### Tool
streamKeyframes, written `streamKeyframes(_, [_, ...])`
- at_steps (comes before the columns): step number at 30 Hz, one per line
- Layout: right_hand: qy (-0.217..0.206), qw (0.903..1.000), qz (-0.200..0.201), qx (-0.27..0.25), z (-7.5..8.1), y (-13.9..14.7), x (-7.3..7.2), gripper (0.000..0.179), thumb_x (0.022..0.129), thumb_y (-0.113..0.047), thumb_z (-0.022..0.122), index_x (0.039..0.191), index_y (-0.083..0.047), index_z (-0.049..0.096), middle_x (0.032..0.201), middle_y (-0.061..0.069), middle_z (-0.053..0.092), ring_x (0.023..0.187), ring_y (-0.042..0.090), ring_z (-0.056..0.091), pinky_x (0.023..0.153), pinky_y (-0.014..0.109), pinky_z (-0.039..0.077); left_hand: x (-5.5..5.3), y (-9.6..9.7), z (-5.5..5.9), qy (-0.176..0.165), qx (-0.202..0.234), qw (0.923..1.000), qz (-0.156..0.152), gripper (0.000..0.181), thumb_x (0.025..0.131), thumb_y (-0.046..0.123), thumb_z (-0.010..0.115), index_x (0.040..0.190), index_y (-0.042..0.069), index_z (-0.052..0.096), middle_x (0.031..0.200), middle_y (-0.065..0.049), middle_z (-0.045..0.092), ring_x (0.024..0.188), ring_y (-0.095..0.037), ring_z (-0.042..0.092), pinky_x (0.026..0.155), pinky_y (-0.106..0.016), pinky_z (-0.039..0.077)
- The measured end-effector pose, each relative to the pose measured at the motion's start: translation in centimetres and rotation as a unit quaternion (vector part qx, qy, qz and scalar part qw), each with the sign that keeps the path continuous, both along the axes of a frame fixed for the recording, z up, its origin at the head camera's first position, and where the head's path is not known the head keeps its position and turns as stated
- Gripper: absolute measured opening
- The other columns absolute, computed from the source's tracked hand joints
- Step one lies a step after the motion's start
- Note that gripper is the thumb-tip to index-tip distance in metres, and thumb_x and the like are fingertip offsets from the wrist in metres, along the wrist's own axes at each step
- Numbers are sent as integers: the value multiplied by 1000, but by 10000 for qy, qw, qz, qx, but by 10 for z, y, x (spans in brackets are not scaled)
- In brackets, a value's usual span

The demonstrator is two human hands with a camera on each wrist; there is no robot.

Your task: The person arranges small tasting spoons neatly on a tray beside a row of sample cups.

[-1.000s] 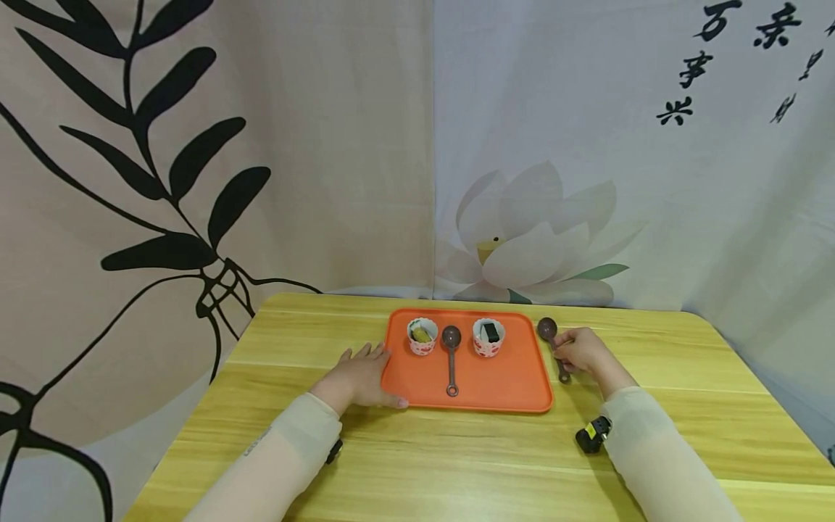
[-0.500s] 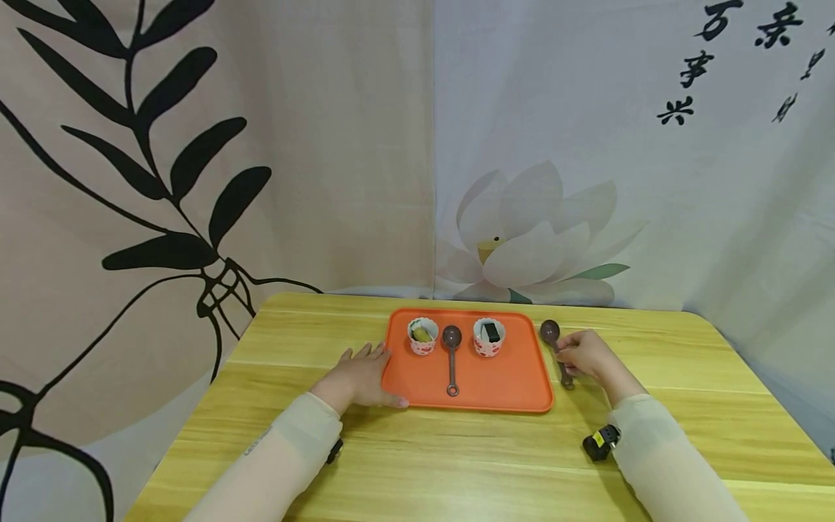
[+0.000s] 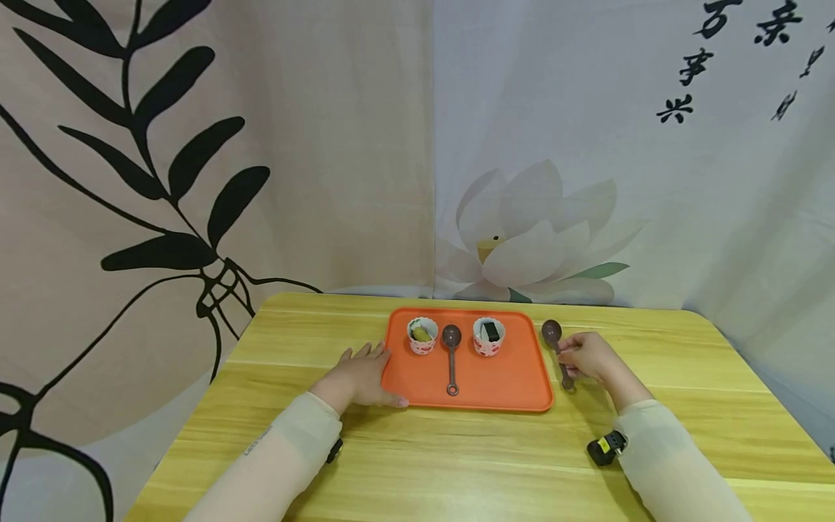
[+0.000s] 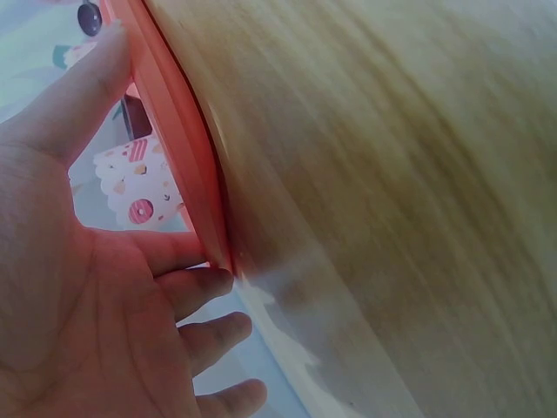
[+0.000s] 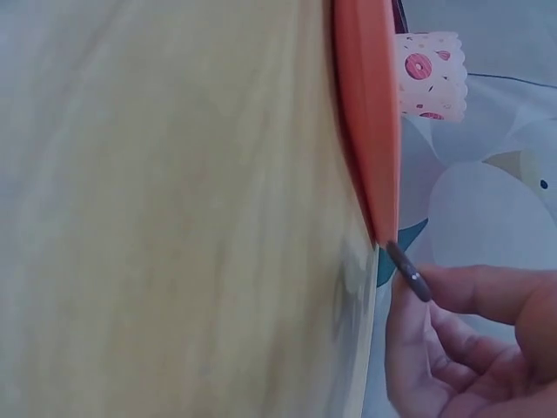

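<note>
An orange tray [image 3: 509, 384] lies on the wooden table. My left hand [image 3: 362, 377] rests on its left side, fingers spread, thumb at the near edge; in the left wrist view the fingertips [image 4: 209, 283] touch the rim. Just right of the tray, my right hand [image 3: 589, 357] pinches a brown spoon [image 3: 551, 333] by its handle, bowl pointing away from me. The handle's end [image 5: 409, 272] shows between thumb and finger in the right wrist view. A second brown spoon [image 3: 451, 355] lies on the tray between two patterned paper cups, the left cup [image 3: 422, 347] and the right cup [image 3: 487, 349].
The left cup holds a yellowish-green item [image 3: 420, 334], the right one a black-and-white item [image 3: 491, 333]. Bare wood of the table [image 3: 470, 464] lies in front of the tray. Behind the table hangs a printed curtain [image 3: 352, 181].
My right hand and the spoon it pinches have shifted slightly to the right, away from the tray edge. The left hand and the tray have stayed put.
</note>
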State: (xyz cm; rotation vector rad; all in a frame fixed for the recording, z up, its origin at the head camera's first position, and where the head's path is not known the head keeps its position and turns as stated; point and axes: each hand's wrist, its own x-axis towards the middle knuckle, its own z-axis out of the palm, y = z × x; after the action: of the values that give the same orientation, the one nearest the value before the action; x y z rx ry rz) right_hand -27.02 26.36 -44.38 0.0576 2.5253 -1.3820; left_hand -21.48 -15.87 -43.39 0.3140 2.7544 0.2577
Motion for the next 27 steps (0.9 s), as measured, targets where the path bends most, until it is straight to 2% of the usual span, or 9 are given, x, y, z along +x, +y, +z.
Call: streamKeyframes(27, [5, 9993, -11, -386, 12, -5, 16, 27, 96, 4, 60, 118, 16, 53, 95, 15, 65, 72, 15, 60, 63, 27, 58, 1, 0, 3, -26, 80, 10000, -11, 114, 77, 72, 71, 157, 4, 29, 165, -13, 22, 151, -38, 15, 119, -60, 10])
